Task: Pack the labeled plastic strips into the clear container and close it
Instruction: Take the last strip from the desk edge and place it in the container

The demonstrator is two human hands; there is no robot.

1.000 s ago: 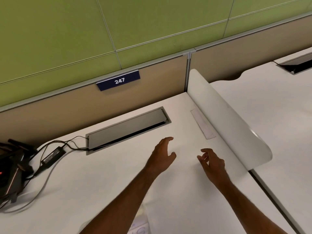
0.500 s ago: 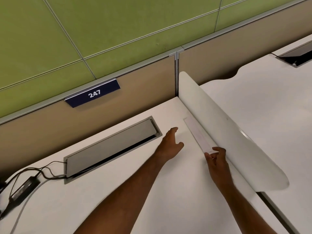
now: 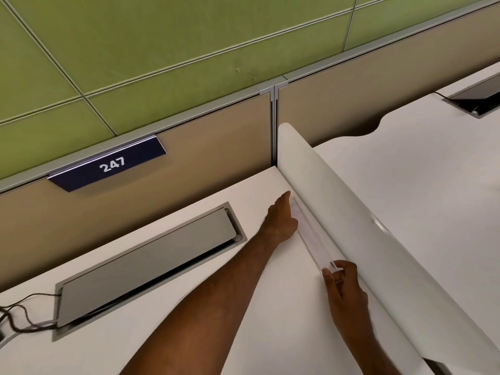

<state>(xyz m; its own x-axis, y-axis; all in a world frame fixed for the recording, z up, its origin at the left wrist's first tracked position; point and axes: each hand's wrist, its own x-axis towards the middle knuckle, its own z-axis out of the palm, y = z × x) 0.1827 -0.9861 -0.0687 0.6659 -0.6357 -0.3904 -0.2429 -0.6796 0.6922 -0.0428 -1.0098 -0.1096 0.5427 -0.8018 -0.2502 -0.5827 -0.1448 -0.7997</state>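
A long clear plastic strip (image 3: 311,234) lies on the white desk (image 3: 189,307), right along the foot of the white divider panel (image 3: 351,212). My right hand (image 3: 343,288) pinches the strip's near end between thumb and fingers. My left hand (image 3: 281,220) reaches to the strip's far end, its fingertips touching the edge there; whether it grips is not visible. No clear container is in view.
A grey cable hatch (image 3: 146,263) is set into the desk at left, with black cables (image 3: 16,318) running from it. A blue "247" plate (image 3: 108,165) hangs on the beige partition. Another desk (image 3: 433,185) lies beyond the divider.
Both hands have moved forward and to the right, to the strip. The right hand has closed on its near end, and the left has reached its far end.
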